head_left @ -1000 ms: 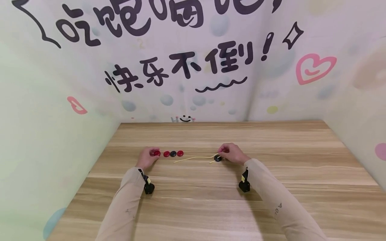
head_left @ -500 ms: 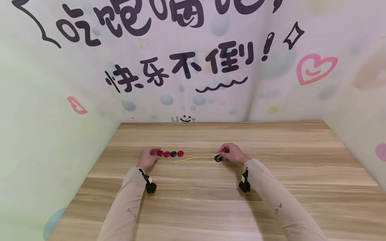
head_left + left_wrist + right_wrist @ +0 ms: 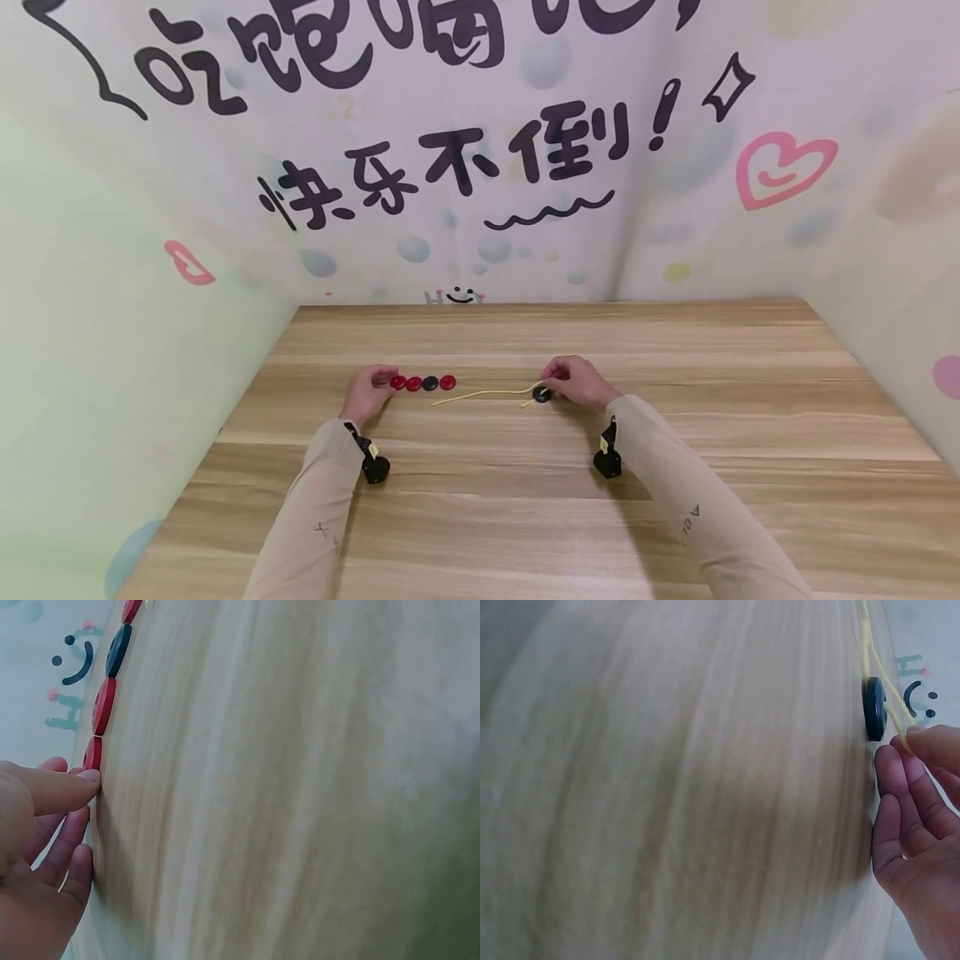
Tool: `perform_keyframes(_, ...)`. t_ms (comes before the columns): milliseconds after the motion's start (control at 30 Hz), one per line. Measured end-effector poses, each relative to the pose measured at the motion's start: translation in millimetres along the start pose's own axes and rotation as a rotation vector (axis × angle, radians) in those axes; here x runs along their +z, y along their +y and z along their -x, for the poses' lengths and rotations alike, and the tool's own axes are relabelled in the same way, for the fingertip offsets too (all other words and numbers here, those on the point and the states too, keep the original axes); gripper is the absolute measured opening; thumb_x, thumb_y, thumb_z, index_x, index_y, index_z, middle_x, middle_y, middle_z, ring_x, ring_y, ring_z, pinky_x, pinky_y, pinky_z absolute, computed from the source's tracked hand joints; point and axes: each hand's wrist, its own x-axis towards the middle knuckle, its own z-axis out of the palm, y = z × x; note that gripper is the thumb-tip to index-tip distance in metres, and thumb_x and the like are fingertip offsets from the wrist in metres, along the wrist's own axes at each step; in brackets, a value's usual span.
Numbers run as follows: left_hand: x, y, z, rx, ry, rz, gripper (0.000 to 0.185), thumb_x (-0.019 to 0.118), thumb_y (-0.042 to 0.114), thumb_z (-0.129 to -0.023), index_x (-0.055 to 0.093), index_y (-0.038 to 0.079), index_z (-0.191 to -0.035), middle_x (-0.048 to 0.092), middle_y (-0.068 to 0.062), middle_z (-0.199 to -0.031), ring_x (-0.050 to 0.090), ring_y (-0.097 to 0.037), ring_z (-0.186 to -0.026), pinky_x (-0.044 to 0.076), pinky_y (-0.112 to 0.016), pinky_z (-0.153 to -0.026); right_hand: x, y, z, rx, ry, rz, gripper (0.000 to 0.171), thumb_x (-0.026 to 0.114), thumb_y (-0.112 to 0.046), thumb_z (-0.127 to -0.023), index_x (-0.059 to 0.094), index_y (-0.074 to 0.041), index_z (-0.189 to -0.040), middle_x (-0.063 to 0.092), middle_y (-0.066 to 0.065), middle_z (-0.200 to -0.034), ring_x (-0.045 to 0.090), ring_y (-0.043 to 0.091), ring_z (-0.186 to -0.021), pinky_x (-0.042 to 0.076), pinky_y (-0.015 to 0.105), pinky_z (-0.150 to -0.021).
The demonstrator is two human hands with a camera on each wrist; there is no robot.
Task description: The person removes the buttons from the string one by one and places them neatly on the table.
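Observation:
At the left end of a row of round buttons, my left hand [image 3: 367, 393] holds the outermost red button [image 3: 398, 382] by its edge between thumb and fingers. To its right lie another red button [image 3: 414, 383], a dark button [image 3: 430, 383] and a third red button [image 3: 447, 382], flat on the table. My right hand [image 3: 576, 382] pinches a thin yellow cord [image 3: 900, 736] between thumb and index finger. That cord runs through a black button [image 3: 874, 709], which sits beside the fingertips. The cord's longer length trails left across the wood toward the row.
The wooden table [image 3: 480, 517] reaches back to a printed wall sheet [image 3: 480, 250] with dark lettering. Pale side walls stand left and right. Each wrist wears a small black camera mount, such as the left camera mount [image 3: 375, 469].
My left hand has slid the outermost red button right, up close to its neighbour in the row, and has stayed there since. The right hand, cord and black button have kept their places.

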Motion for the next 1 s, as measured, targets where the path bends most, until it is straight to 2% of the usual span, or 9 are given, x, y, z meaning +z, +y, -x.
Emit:
perform_keyframes(367,-2.1,0.2,2.7,-0.035,-0.017,0.017,0.034,0.062,-0.009,-0.076,0.056,-0.008,-0.11,0.056,-0.024,-0.108,0.053,-0.034,-0.098,0.041,-0.041,-0.086,-1,-2,1,0.003,-0.005,-0.021,0.005,0.059,-0.006,-0.084,0.06,-0.001,-0.086,0.057,0.005,-0.076,0.049,0.014,-0.067,0.042,0.025,-0.059)
perform_keyframes(567,-4.6,6.0,4.3,-0.072,0.042,0.118,0.036,0.062,-0.001,-0.079,0.054,-0.005,-0.113,0.055,-0.022,-0.111,0.053,-0.031,-0.102,0.042,-0.038,-0.088,-2,-4,0,-0.023,-0.006,-0.025,0.005,0.059,-0.005,-0.083,0.06,-0.001,-0.085,0.058,0.005,-0.076,0.05,0.013,-0.067,0.041,0.024,-0.059)
perform_keyframes(700,1.6,17.9,3.3,-0.02,0.067,0.129,0.032,0.062,0.003,-0.08,0.056,-0.005,-0.111,0.057,-0.02,-0.109,0.054,-0.029,-0.099,0.043,-0.037,-0.086,0,-5,-1,-0.055,-0.011,-0.032,0.004,0.06,-0.006,-0.083,0.061,-0.002,-0.083,0.058,0.003,-0.076,0.05,0.012,-0.068,0.042,0.024,-0.06)
perform_keyframes(833,18.0,33.6,1.9,0.073,0.058,0.125,0.026,0.061,0.001,-0.08,0.059,-0.006,-0.105,0.061,-0.018,-0.101,0.056,-0.028,-0.091,0.045,-0.037,-0.08,2,-8,-3,-0.096,-0.001,-0.037,0.004,0.06,-0.007,-0.083,0.06,-0.003,-0.082,0.058,0.003,-0.077,0.05,0.012,-0.07,0.042,0.023,-0.062)
perform_keyframes(900,29.9,42.3,2.9,0.104,0.029,0.141,0.023,0.061,0.0,-0.08,0.06,-0.006,-0.103,0.062,-0.017,-0.097,0.057,-0.026,-0.089,0.045,-0.036,-0.079,3,-10,-3,-0.109,0.006,-0.052,0.005,0.06,-0.007,-0.083,0.06,-0.002,-0.082,0.058,0.003,-0.076,0.05,0.013,-0.07,0.042,0.023,-0.061)
perform_keyframes(1000,50.2,54.4,6.8,0.146,-0.05,0.146,0.021,0.061,0.0,-0.081,0.062,-0.005,-0.101,0.063,-0.014,-0.093,0.057,-0.024,-0.086,0.046,-0.034,-0.077,5,-14,-3,-0.122,0.007,-0.08,0.005,0.06,-0.006,-0.083,0.06,-0.001,-0.082,0.058,0.004,-0.076,0.051,0.013,-0.069,0.043,0.022,-0.06)
